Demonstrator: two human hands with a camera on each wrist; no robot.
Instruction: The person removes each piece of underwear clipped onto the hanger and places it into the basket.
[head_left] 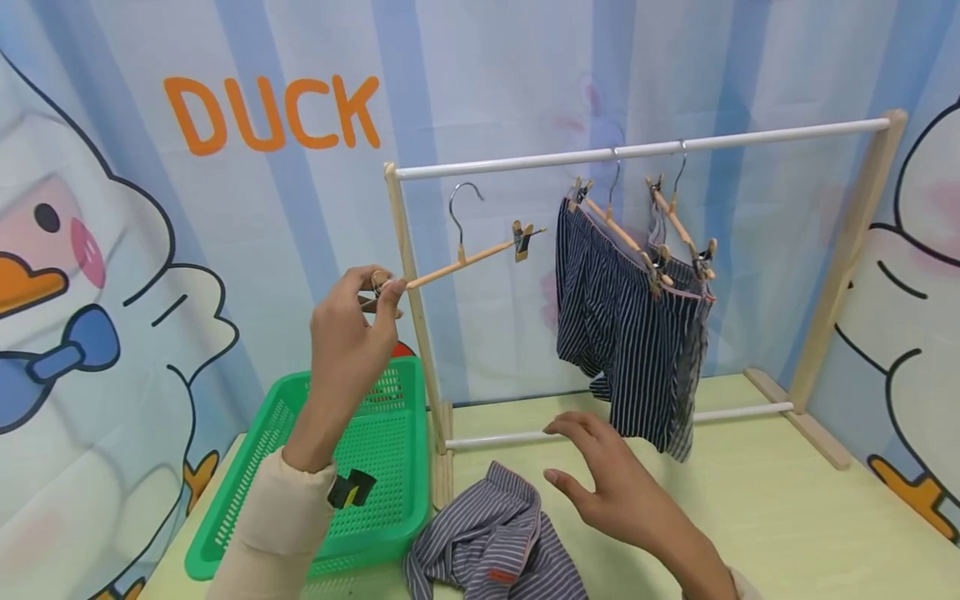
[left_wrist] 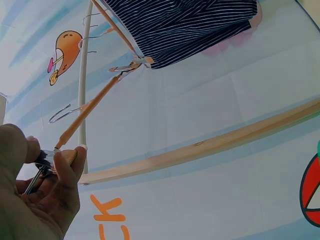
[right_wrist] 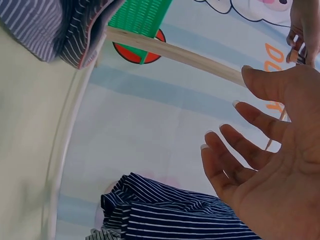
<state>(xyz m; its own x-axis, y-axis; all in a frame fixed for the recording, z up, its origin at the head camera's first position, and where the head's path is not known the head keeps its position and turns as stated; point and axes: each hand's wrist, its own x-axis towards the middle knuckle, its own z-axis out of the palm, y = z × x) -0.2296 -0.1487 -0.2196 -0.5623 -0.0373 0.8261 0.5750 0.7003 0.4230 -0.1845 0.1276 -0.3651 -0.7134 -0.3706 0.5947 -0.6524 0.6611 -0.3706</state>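
Observation:
My left hand [head_left: 348, 333] pinches the clip at one end of a wooden clip hanger [head_left: 487, 252]. The hanger slants up to the right, its metal hook just below the rack's top rail [head_left: 510, 165], with no garment on it. At its far end shows the other clip [head_left: 522, 242]. My right hand [head_left: 626, 492] holds nothing; its fingers are spread and slightly bent in the right wrist view. Below and between the hands, a grey striped garment [head_left: 487, 533] with a pinkish edge lies crumpled on the table.
Two pairs of striped shorts, the nearer navy pair [head_left: 600, 308] overlapping the other, hang from clip hangers on the rack. A green basket [head_left: 420, 500] stands by the rack's left wooden post [head_left: 408, 242]. The rack's low white bar [head_left: 495, 442] runs just above the table.

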